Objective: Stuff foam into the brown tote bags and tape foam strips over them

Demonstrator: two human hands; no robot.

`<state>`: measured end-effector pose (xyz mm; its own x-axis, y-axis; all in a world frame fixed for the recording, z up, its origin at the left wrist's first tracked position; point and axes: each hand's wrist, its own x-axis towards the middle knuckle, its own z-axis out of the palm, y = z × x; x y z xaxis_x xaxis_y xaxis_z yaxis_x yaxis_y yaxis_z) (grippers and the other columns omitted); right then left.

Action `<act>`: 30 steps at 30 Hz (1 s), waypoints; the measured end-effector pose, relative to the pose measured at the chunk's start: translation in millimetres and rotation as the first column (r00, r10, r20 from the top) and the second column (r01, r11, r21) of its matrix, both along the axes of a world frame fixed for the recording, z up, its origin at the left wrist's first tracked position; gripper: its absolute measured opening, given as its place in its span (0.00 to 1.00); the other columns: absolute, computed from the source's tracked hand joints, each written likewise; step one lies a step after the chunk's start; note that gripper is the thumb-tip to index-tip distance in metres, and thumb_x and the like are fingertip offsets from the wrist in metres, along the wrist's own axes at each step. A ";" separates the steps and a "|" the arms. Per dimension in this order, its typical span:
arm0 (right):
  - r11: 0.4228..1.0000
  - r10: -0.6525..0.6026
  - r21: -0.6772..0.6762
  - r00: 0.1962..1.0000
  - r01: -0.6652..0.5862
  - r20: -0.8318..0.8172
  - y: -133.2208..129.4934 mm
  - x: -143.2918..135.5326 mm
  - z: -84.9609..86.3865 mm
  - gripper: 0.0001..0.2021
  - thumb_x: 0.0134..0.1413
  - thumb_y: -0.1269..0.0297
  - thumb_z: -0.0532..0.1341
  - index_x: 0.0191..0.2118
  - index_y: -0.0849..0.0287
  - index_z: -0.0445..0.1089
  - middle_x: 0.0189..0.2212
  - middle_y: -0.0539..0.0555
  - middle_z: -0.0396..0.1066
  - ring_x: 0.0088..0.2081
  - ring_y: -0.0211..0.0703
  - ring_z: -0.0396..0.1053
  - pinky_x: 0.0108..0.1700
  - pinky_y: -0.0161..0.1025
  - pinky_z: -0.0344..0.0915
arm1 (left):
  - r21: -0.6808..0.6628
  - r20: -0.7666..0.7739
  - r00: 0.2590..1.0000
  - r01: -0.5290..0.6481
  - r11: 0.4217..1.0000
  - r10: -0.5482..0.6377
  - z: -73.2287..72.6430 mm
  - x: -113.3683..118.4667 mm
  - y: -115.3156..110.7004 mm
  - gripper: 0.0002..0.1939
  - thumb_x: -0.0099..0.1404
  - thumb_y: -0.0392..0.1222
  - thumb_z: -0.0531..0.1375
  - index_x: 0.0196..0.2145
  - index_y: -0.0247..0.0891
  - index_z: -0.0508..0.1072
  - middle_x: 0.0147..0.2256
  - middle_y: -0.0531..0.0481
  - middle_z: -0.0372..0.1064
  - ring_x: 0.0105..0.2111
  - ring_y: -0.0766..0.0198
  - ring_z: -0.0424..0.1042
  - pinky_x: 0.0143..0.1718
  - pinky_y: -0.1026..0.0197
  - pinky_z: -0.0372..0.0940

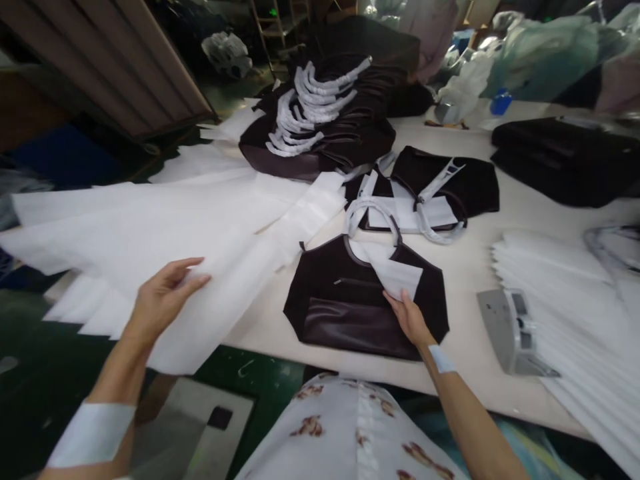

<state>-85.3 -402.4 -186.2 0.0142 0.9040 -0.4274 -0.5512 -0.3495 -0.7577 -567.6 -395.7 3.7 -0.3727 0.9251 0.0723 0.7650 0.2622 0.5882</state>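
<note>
A dark brown handbag (320,293) lies flat on the table in front of me, its handle (373,205) wrapped in white padding. My right hand (411,319) pinches the lower corner of a white foam sheet (397,270) that sticks out of the bag's top opening. To the left, my left hand (163,293) is over a fanned pile of white foam sheets (200,207), thumb and fingers apart. Whether its fingertips touch the top sheet I cannot tell. Just behind the bag lie more dark bags (447,177) with padded handles and white pieces on them.
A stack of dark bags (345,137) with wrapped handles stands at the back. At right are a grey tape dispenser (507,330), a pile of white sheets (565,293) and another dark bag (565,160). A blue item (501,101) sits near clear plastic at the back.
</note>
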 end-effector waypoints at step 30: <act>0.948 0.307 -0.116 0.753 -0.296 0.582 50.8 83.9 51.9 0.27 0.59 0.38 0.55 0.47 0.60 0.69 0.47 0.63 0.74 0.49 0.52 0.73 0.56 0.57 0.67 | -0.026 -0.177 0.366 0.926 0.376 -0.914 -173.8 288.7 11.5 0.18 0.74 0.40 0.48 0.57 0.40 0.70 0.42 0.44 0.71 0.45 0.55 0.66 0.55 0.48 0.55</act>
<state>-1.4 -351.6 -134.3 -0.0060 0.8976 -0.4408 0.1337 -0.4361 -0.8899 -278.9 -384.2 -170.1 0.7274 0.6768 0.1133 0.5755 -0.6916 0.4365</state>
